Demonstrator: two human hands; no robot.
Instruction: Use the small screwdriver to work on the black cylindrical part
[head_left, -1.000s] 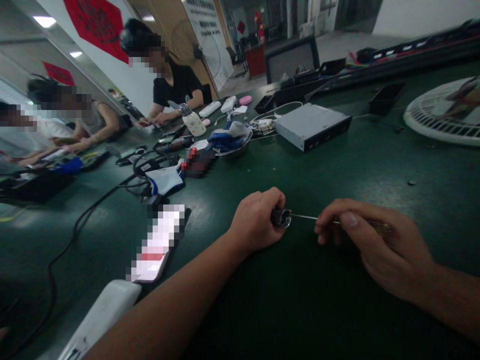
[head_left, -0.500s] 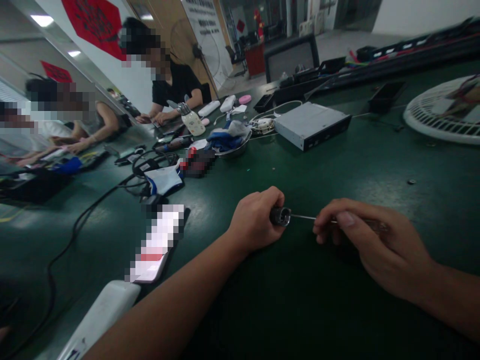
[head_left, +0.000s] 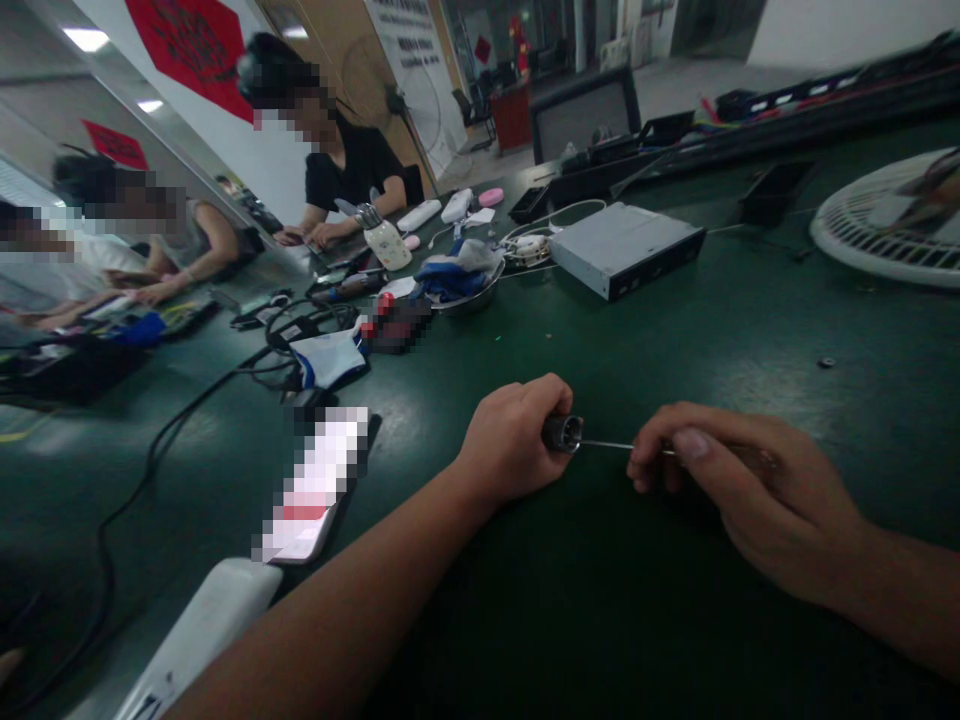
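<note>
Change over last 1 s: small. Thin-shafted tool [head_left: 609,445] now meets cylinder mouth slightly lower; left hand [head_left: 517,440] practically unmoved. Left fist wrapped round dark cylinder [head_left: 556,433], open end facing right, at green table [head_left: 675,350]. Right hand [head_left: 750,490] curled round tool's handle. Reads as fine work at rim, cylinder steadied; tip contact: can't tell.

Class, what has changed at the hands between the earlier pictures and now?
The thin metal shaft in the right hand has shifted slightly down at the open end of the dark tube. Nothing was taken or let go; the left hand still grips the tube.
</note>
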